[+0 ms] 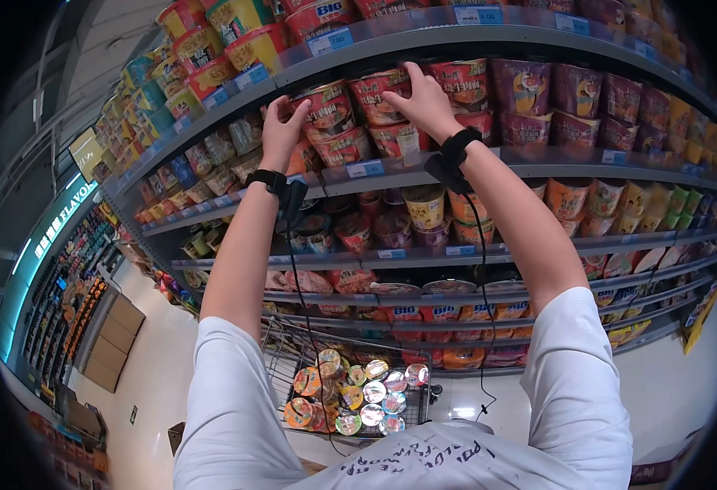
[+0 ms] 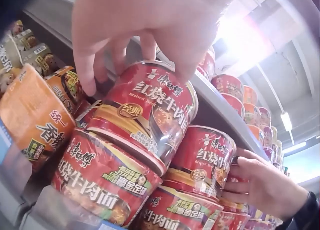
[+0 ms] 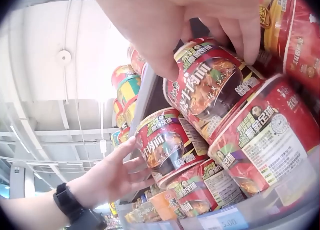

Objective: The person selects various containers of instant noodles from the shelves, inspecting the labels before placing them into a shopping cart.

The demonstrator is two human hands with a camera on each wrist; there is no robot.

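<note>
In a supermarket aisle, high on the shelf (image 1: 489, 159), your left hand (image 1: 281, 122) and right hand (image 1: 424, 102) are each gripping a light, crushable noodle bowl (image 1: 326, 110); be holding the stiffer rims

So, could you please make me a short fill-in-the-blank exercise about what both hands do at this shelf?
1. The left hand grips a ____ noodle bowl on the shelf.
2. The right hand grips a bowl from the ____ layer of the stack.
3. Below the person, a shopping ____ holds round noodle lids.
4. Each wrist wears a ____ strap.

Missing words: red; upper; cart; black
</note>
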